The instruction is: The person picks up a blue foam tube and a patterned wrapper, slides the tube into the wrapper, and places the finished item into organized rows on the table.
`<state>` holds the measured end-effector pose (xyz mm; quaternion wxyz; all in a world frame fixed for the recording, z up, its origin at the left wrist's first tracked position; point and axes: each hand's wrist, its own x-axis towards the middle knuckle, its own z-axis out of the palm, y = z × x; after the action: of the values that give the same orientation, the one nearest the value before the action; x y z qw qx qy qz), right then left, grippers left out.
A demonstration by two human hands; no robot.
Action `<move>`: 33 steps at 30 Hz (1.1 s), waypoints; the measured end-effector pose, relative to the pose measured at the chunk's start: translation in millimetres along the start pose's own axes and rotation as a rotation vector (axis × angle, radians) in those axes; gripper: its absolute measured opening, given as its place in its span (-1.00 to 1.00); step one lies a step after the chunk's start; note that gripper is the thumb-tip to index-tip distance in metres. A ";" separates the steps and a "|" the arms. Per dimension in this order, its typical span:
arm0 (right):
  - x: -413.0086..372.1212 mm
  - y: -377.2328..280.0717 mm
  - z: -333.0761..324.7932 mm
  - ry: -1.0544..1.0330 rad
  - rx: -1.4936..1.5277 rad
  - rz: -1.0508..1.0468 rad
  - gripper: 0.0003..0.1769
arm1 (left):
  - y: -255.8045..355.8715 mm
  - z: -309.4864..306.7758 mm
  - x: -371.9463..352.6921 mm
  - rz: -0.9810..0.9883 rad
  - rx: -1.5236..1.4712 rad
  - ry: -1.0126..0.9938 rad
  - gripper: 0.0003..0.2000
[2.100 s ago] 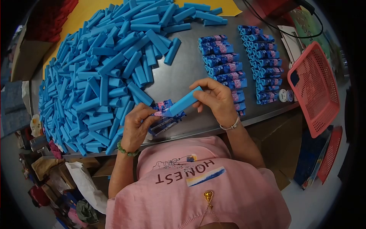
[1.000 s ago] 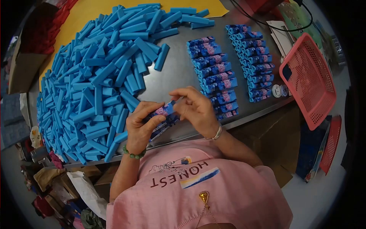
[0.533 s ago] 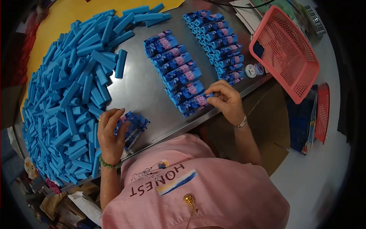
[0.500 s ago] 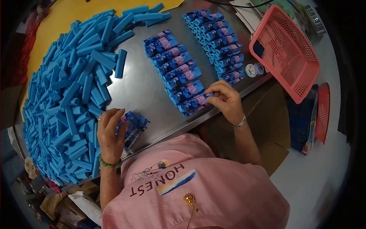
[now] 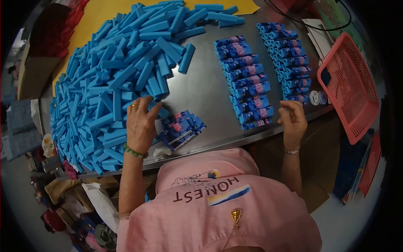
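Note:
My left hand (image 5: 142,126), with a ring and a green bead bracelet, reaches over the near edge of a heap of blue foam tubes (image 5: 121,77). Its fingers are apart, with the tips right at a few tubes. Just to its right lies a small pile of blue-and-pink floral fabric pieces (image 5: 182,126) with white strips. My right hand (image 5: 294,122) hovers at the table's front edge with curled fingers and nothing showing in them. Left of it runs a row of floral-wrapped tubes (image 5: 249,88); a second wrapped stack (image 5: 291,59) stands behind.
A pink mesh basket (image 5: 350,88) sits tilted at the right end of the metal table (image 5: 197,90). Two small round spools (image 5: 314,98) lie beside it. Yellow sheeting (image 5: 94,21) covers the back left. A black cable (image 5: 302,21) crosses the back right.
My right hand has let go of the nearest wrapped tube and drawn back to the right. My left hand has left the fabric pieces for the foam heap. The view has shifted.

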<state>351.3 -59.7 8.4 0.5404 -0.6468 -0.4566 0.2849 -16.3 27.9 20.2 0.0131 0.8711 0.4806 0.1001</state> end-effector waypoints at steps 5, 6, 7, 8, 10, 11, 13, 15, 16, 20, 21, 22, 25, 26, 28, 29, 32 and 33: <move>-0.1 -41.6 39.7 -0.152 0.100 -0.053 -0.82 | -0.7 16.7 5.6 0.039 0.072 -0.024 -0.62; -1.3 -48.4 52.5 -0.238 0.138 -0.074 -0.82 | -0.7 17.4 7.7 0.033 0.074 -0.007 -0.61; -2.5 -52.5 65.1 -0.311 0.137 -0.097 -0.82 | -1.6 16.9 8.8 0.034 0.074 -0.001 -0.61; -4.4 -55.1 77.4 -0.383 0.136 -0.118 -0.83 | -3.0 15.8 8.3 0.019 0.073 -0.031 -0.60; -7.0 -57.4 98.9 -0.474 0.136 -0.149 -0.84 | -4.2 12.9 6.8 -0.002 0.077 -0.057 -0.59; -7.9 -57.1 107.7 -0.563 0.136 -0.176 -0.84 | -4.1 10.2 5.9 -0.021 0.003 -0.009 -0.58; -10.0 -53.4 120.6 -0.577 0.139 -0.161 -0.84 | -1.9 3.2 4.4 -0.036 -0.072 0.038 -0.57; -11.2 -49.9 128.1 -0.593 0.137 -0.143 -0.83 | 5.6 -6.9 3.3 -0.178 -0.486 0.096 -0.53; -10.7 -48.5 130.6 -0.582 0.145 -0.140 -0.81 | 10.6 -11.1 4.2 -0.181 -0.488 0.097 -0.53; -7.4 -65.0 137.9 -0.546 0.161 -0.157 -0.71 | 29.7 -19.7 8.5 -0.180 -0.686 0.078 -0.54; -6.8 -70.8 139.9 -0.543 0.153 -0.153 -0.71 | 33.4 -19.0 9.2 -0.157 -0.696 0.063 -0.54; -6.1 -76.4 142.5 -0.538 0.130 -0.217 -0.69 | 36.9 -16.8 9.4 -0.153 -0.704 0.062 -0.54; -7.7 -72.1 150.2 -0.512 0.054 -0.337 -0.65 | 45.0 -11.8 10.2 -0.064 -0.673 0.104 -0.53; -8.5 -67.7 152.1 -0.494 0.009 -0.395 -0.64 | 46.9 -11.5 10.7 -0.063 -0.688 0.117 -0.54; -6.6 -61.1 150.6 -0.475 0.045 -0.380 -0.65 | 47.7 -11.5 9.4 -0.067 -0.702 0.131 -0.54; -4.9 -58.8 148.6 -0.455 0.082 -0.365 -0.66 | 46.6 -11.9 7.4 -0.143 -0.797 0.140 -0.55; -0.1 -54.0 134.3 -0.474 0.135 -0.195 -0.68 | 31.5 -6.5 -10.5 -0.264 -0.818 0.090 -0.56; -0.3 -49.6 130.6 -0.457 0.166 -0.139 -0.69 | 28.4 -2.9 -18.9 -0.307 -0.745 0.034 -0.56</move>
<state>224.5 -2.7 22.8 0.4925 -0.4862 -0.5854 0.4225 -2.9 -3.4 23.3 0.3346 0.7229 0.5364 0.2789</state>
